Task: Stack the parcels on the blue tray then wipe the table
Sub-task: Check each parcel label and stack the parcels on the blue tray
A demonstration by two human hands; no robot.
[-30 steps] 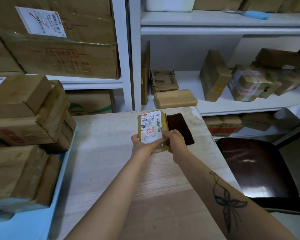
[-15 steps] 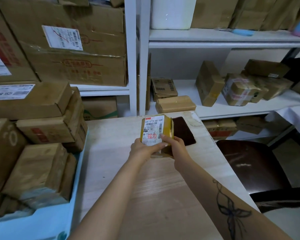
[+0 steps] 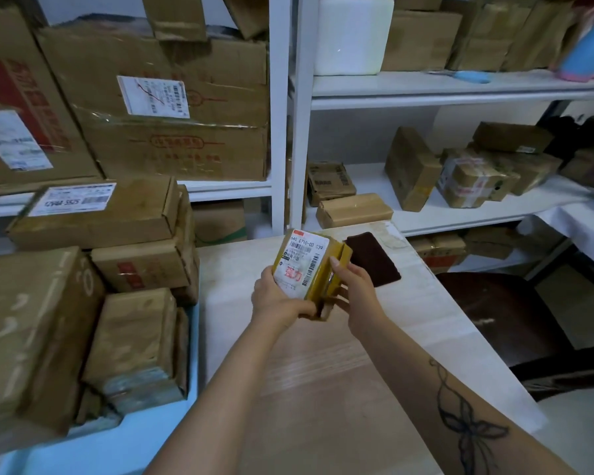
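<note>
1. Parcel: small yellow-taped box, white shipping label up, held tilted above the wooden table.
2. Left hand: fingers curled under parcel's near-left corner, thumb on label edge.
3. Right hand: fingers wrapped round its right side.
4. Dark brown cloth: flat on table just beyond parcel.
5. Blue tray: left of table, stacked with cardboard parcels.

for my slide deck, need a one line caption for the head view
Left hand and right hand hold a small yellow parcel over the table, blue tray of boxes alongside.
</note>
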